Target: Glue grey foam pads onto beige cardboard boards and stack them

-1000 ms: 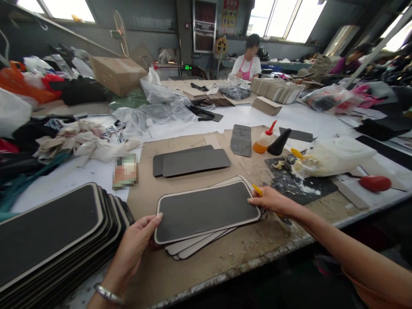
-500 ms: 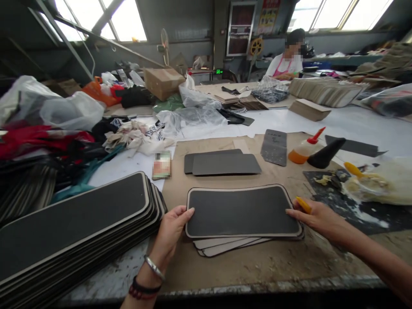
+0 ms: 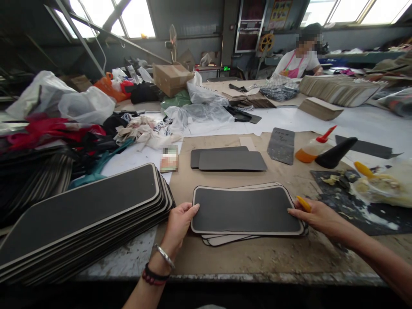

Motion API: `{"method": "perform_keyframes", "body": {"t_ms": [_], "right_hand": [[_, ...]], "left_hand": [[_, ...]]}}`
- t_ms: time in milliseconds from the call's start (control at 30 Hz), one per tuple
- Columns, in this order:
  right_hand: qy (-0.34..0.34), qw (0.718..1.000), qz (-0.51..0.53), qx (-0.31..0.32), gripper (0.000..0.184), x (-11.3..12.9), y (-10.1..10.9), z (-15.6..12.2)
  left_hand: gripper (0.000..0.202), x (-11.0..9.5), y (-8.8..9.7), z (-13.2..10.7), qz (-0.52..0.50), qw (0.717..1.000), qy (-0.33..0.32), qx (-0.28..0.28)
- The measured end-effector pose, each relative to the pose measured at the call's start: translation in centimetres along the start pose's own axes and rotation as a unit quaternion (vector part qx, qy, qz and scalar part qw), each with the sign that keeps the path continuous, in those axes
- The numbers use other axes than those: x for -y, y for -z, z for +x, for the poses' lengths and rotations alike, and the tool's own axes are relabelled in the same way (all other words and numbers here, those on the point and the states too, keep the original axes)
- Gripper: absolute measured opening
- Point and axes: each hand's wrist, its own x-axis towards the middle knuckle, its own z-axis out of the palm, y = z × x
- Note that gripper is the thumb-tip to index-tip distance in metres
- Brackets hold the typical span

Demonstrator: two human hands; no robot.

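My left hand (image 3: 180,221) pinches the left edge of a dark grey panel (image 3: 243,210) with rounded corners and a pale border, thumb on top. At the panel's right end, my right hand (image 3: 317,218) grips the edge, also thumb on top. A yellow-handled tool (image 3: 303,204) is tucked in the right hand; its working end is hidden. Under the panel lie several pale boards (image 3: 222,240) with dark edges, fanned out slightly. Left of my left hand rises a stack of similar panels (image 3: 96,201). Two plain grey sheets (image 3: 232,161) lie beyond the held panel.
A glue bottle (image 3: 307,153) with a red nozzle stands beside a black cone-shaped object (image 3: 336,153). A yellow-handled brush (image 3: 363,170) rests in a plastic bag of paste (image 3: 383,186) at right. Cloth scraps (image 3: 138,128) and bags fill the left. A person (image 3: 299,60) sits behind.
The view has shifted, moving everything rightward in the picture. The panel stays in both hands; pale boards now show past its far edge too. The person behind has shifted posture.
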Motion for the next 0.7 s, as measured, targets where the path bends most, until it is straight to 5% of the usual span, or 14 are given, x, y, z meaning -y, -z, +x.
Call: {"method": "perform_keyframes", "body": {"t_ms": [367, 700], "right_hand": [[-0.026, 0.999, 0.025, 0.007, 0.022, 1.2, 0.2, -0.3], [-0.044, 0.999, 0.016, 0.025, 0.017, 1.9, 0.3, -0.4]], "left_hand": [[0.041, -0.2, 0.0, 0.1, 0.041, 0.999, 0.027, 0.009], [0.049, -1.1, -0.7, -0.1, 0.040, 0.994, 0.093, -0.038]]}}
